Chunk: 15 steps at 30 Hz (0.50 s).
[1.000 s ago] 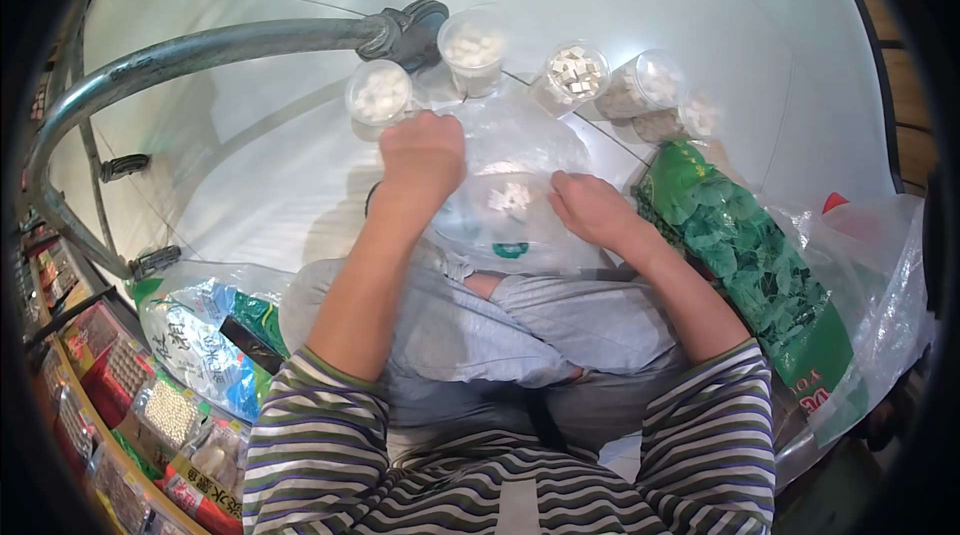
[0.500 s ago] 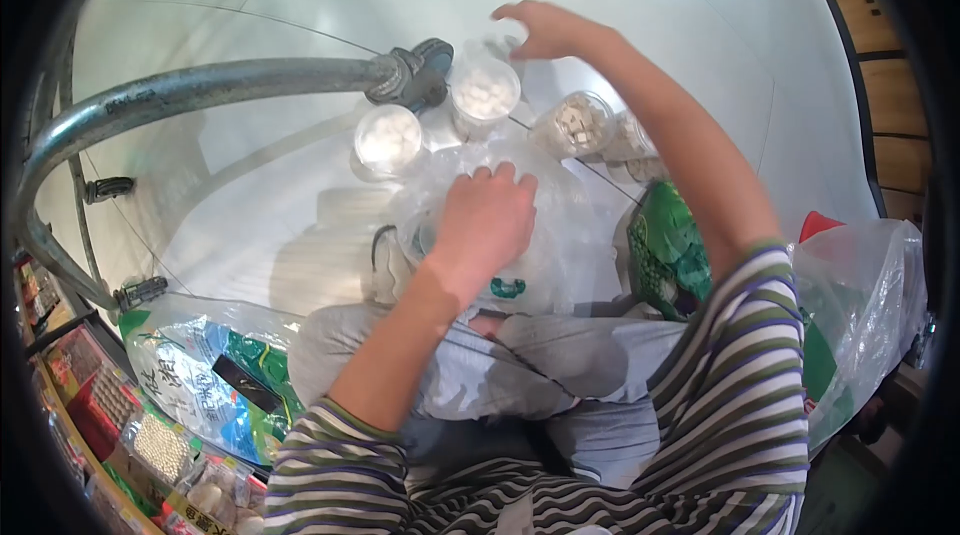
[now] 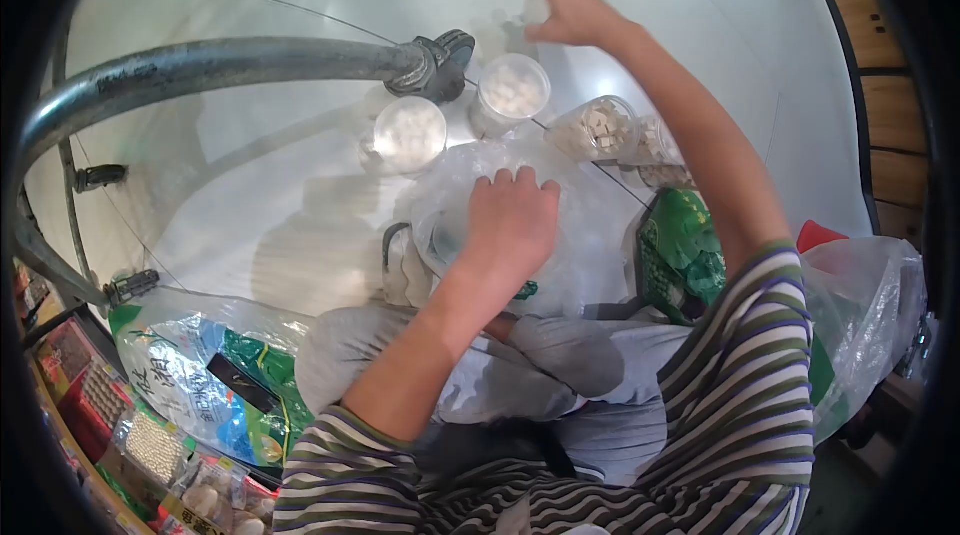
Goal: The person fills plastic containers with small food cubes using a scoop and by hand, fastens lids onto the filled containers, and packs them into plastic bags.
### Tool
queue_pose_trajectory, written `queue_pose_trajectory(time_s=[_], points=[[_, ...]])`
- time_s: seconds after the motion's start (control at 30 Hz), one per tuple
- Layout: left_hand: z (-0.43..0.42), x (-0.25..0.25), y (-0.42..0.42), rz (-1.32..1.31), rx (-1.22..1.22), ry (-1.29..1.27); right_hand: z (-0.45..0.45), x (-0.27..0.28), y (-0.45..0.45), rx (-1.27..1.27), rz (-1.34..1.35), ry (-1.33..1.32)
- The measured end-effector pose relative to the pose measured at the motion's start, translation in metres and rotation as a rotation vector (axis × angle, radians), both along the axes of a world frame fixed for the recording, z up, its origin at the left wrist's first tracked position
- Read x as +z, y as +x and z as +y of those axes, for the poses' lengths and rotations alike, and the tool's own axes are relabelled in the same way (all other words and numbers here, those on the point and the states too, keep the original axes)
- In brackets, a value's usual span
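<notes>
My left hand point(image 3: 513, 225) is closed, its fingers curled over the upper part of a clear plastic bag point(image 3: 575, 235) in front of my crossed legs. Its fingertips face away from me, and the palm side is hidden. Farther out, my right hand point(image 3: 570, 7) is raised over the floor, curled around a small translucent pale thing point(image 3: 538, 7) whose kind I cannot make out. Between the hands and beyond the bag stand two clear tubs, a left tub point(image 3: 411, 135) and a middle tub point(image 3: 510, 95), both with white pieces. To the right, another tub point(image 3: 600, 130) with beige cubes leans over.
A metal tube frame point(image 3: 240, 60) with a caster wheel point(image 3: 445, 65) reaches in from the left, close to the tubs. A green bag point(image 3: 685, 250) lies by my right knee. A printed plastic bag point(image 3: 190, 365) and packaged goods point(image 3: 155, 445) are at lower left; a clear bag point(image 3: 865, 305) is at right.
My right hand has moved outward and slightly right, and a translucent thing now shows in its fingers. My left hand stays at the bag. The view has shifted a little.
</notes>
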<state>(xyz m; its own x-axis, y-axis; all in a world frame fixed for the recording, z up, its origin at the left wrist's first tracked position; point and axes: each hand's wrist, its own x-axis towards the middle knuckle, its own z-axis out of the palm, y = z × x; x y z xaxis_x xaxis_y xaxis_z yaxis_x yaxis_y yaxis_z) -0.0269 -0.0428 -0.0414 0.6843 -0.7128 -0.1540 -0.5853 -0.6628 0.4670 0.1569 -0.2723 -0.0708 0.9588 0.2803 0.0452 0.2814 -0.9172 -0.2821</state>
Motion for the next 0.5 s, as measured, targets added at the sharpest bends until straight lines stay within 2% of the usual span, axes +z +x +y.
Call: queue_pose_trajectory(time_s=[0.03, 0.1, 0.2, 0.3, 0.33, 0.4, 0.5], points=[[0.001, -0.001, 0.0, 0.007, 0.006, -0.01, -0.01, 0.013, -0.008, -0.048, -0.106, 0.107], [0.0, -0.001, 0.003, -0.009, 0.023, -0.008, -0.011, 0.052, -0.049, -0.236, -0.128, 0.331], [-0.006, -0.007, 0.006, -0.045, 0.117, -0.075, -0.02, 0.078, -0.122, -0.183, -0.162, 0.233], [-0.012, -0.018, 0.009, -0.106, 0.175, -0.17, -0.007, 0.071, -0.179, -0.103, -0.14, 0.237], [-0.014, -0.02, 0.007, -0.106, 0.177, -0.174, -0.004, 0.065, -0.188, -0.096, -0.083, 0.252], [-0.015, -0.023, 0.003, -0.135, 0.194, -0.335, -0.002, 0.054, -0.193, -0.116, -0.045, 0.224], [-0.016, -0.026, 0.004, -0.101, 0.162, -0.328, -0.001, 0.053, -0.192, -0.103, -0.036, 0.149]])
